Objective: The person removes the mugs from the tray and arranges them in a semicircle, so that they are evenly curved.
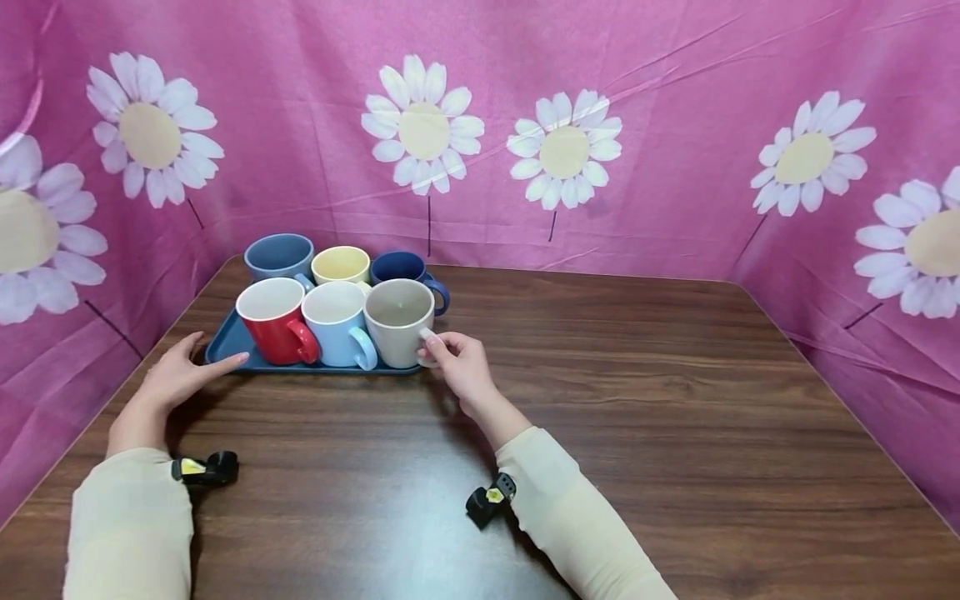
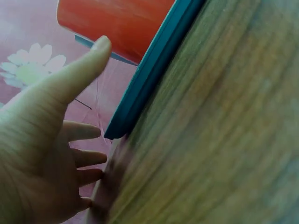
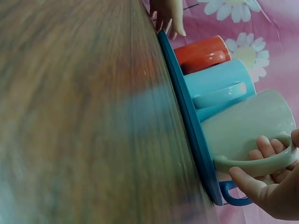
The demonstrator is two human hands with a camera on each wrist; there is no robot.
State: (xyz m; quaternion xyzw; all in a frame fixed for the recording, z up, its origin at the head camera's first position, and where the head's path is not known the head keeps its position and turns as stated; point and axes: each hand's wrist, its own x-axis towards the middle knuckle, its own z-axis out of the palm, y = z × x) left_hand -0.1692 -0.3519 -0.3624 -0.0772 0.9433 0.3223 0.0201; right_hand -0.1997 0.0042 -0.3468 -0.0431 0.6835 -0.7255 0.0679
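My right hand grips the handle of a grey mug at the front right corner of a blue tray. In the right wrist view, fingers reach through the handle and the thumb lies along its outer side. My left hand is by the tray's left end, thumb stretched out over the front corner, holding nothing. The left wrist view shows its fingers spread beside the tray edge; contact cannot be told. A red mug and a light blue mug stand left of the grey one.
Behind the front row stand a slate-blue mug, a yellow mug and a navy mug, partly hidden. The tray lies at the back left of a brown wooden table. A pink cloth with daisies hangs around the table.
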